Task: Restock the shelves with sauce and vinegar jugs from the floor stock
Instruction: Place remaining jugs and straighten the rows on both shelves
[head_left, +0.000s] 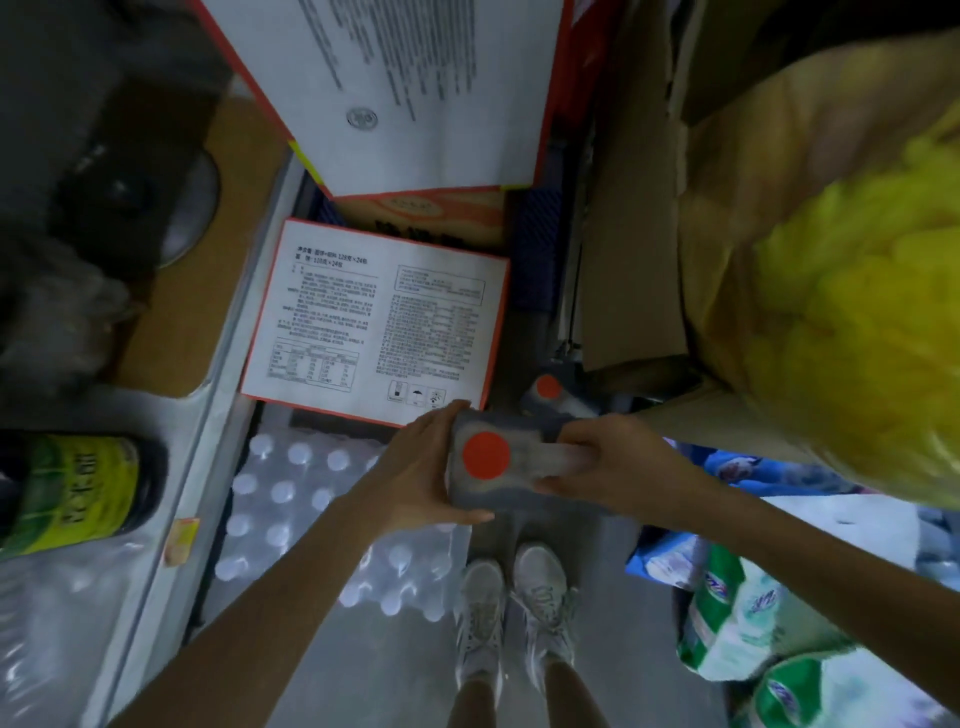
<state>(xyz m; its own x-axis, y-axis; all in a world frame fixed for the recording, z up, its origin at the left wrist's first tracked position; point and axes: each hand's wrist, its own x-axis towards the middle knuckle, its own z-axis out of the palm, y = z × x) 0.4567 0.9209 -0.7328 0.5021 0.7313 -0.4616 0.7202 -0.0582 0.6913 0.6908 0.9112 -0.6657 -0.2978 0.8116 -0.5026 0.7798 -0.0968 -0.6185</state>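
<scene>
The yellow bag (857, 338) fills the right side, above stacked cardboard. Two white printed cartons with red edges occupy the centre: the upper carton (395, 88) stands behind the lower carton (374, 317). A wrapped pack of water bottles (311, 499) lies on the floor (395, 675), just beside the lower carton. At left, the shelf (218, 405) carries a dark bottle (72, 493) with a green-yellow label. The jug (493, 491), with a red cap (485, 454), is held in mid-air above the floor, in front of the person's shoes (480, 613).

- Left hand (426, 467): grip clasps the jug's side, between thumb and fingers.
- Right hand (608, 462): grip is curled round the jug's clear handle.

A second red-capped jug (548, 389) stands on the floor beyond the held jug.
</scene>
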